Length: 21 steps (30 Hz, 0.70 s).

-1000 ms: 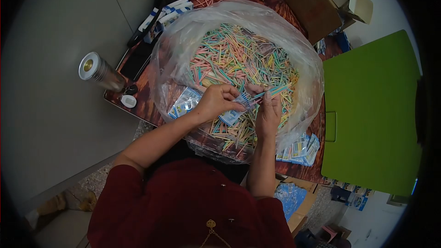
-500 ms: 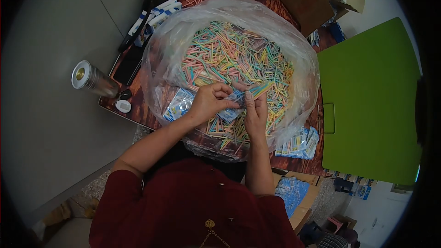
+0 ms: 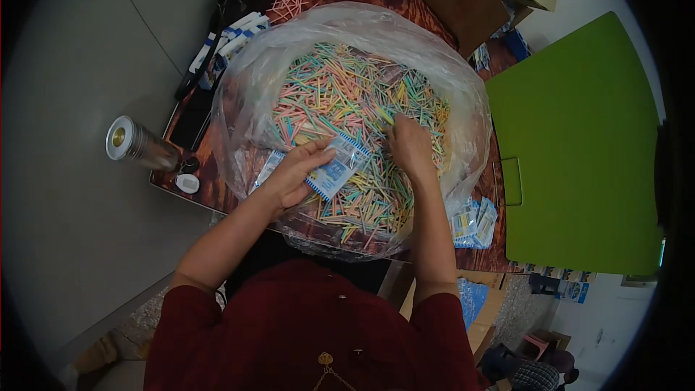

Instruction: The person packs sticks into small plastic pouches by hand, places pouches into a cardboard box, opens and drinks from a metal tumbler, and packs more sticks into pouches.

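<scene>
Pastel pink, green, yellow and blue thin sticks (image 3: 340, 98) lie heaped inside a wide-mouthed clear plastic bag (image 3: 467, 123) on a dark red, wood-patterned table (image 3: 224, 195). The left hand (image 3: 295, 174) is partly closed, its thumb on the face of a flat blue-and-white printed packet (image 3: 340, 166), held tilted above the heap's near part. The right hand (image 3: 411, 146) is over the heap, fingers curled nearly together at some yellow sticks (image 3: 386, 116); whether it grips them, I cannot tell.
</scene>
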Tool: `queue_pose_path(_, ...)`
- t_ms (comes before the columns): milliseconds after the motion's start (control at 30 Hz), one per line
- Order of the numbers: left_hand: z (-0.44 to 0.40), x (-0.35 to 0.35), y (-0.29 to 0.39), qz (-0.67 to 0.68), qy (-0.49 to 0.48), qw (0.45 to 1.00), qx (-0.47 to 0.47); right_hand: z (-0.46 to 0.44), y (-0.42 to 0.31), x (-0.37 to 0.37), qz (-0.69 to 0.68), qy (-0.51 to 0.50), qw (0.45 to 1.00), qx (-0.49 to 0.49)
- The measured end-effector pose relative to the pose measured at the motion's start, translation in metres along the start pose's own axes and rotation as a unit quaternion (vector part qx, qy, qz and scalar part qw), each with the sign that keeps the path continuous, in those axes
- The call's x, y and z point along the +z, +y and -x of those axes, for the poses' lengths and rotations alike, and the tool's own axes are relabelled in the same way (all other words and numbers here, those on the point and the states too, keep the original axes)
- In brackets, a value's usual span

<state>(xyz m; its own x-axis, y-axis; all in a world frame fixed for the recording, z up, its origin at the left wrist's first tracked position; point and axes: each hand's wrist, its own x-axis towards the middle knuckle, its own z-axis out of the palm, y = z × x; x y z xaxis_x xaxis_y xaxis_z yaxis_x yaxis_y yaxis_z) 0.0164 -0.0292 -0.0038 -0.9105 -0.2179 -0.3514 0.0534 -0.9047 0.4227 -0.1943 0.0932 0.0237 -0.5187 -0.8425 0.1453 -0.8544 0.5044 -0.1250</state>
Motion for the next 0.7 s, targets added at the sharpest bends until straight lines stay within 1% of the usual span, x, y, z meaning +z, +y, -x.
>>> queue_pose_path(33, 0.004, 0.001, 0.000, -0.049, -0.008, 0.999, 0.002, -0.008, 0.001, -0.003, -0.024, -0.029, 0.999, -0.013)
queue_pose_path(67, 0.007, 0.002, -0.001, -0.099, -0.017, 0.995, 0.005, -0.015, 0.002, -0.002, -0.023, -0.027, 0.999, -0.013)
queue_pose_path(133, 0.011, 0.000, -0.003, -0.110, -0.013, 0.994, 0.012, -0.028, 0.006, 0.001, 0.000, -0.047, 0.998, -0.053)
queue_pose_path(167, 0.013, 0.001, -0.002, -0.096, -0.020, 0.995, 0.004, -0.033, 0.008, 0.002, 0.014, -0.069, 0.996, -0.056)
queue_pose_path(200, 0.015, 0.001, -0.001, -0.081, -0.026, 0.996, -0.003, -0.039, 0.008, 0.005, 0.015, -0.067, 0.996, -0.057)
queue_pose_path(267, 0.018, 0.002, -0.002, -0.108, -0.043, 0.993, 0.006, -0.051, 0.005, 0.013, 0.006, -0.142, 0.987, -0.070)
queue_pose_path(300, 0.019, 0.004, -0.003, -0.126, -0.043, 0.991, 0.013, -0.059, -0.006, 0.000, 0.010, -0.219, 0.976, -0.022)
queue_pose_path(367, 0.020, 0.004, -0.002, -0.145, -0.045, 0.988, 0.020, -0.061, -0.007, 0.002, 0.010, -0.222, 0.975, -0.024)
queue_pose_path(433, 0.021, 0.004, 0.000, -0.122, -0.057, 0.990, -0.026, -0.062, -0.001, 0.007, -0.006, -0.224, 0.974, -0.030)
queue_pose_path(467, 0.021, 0.004, 0.001, -0.113, -0.057, 0.991, -0.034, -0.063, 0.005, 0.007, -0.004, -0.224, 0.974, -0.031)
queue_pose_path(533, 0.020, 0.002, 0.001, -0.108, -0.049, 0.993, -0.026, -0.064, 0.017, 0.005, -0.108, -0.252, 0.962, -0.003)
queue_pose_path(567, 0.019, 0.002, 0.000, -0.105, -0.040, 0.994, -0.018, -0.060, 0.024, 0.006, -0.168, -0.228, 0.959, 0.016)
queue_pose_path(600, 0.019, 0.003, 0.001, -0.105, -0.040, 0.993, -0.017, -0.058, 0.029, 0.004, -0.168, -0.228, 0.959, 0.016)
queue_pose_path(667, 0.019, 0.006, 0.000, -0.146, -0.027, 0.989, -0.002, -0.055, 0.037, 0.003, -0.303, -0.261, 0.914, 0.070)
queue_pose_path(700, 0.018, 0.006, 0.000, -0.146, -0.027, 0.989, -0.003, -0.054, 0.037, 0.004, -0.303, -0.261, 0.914, 0.071)
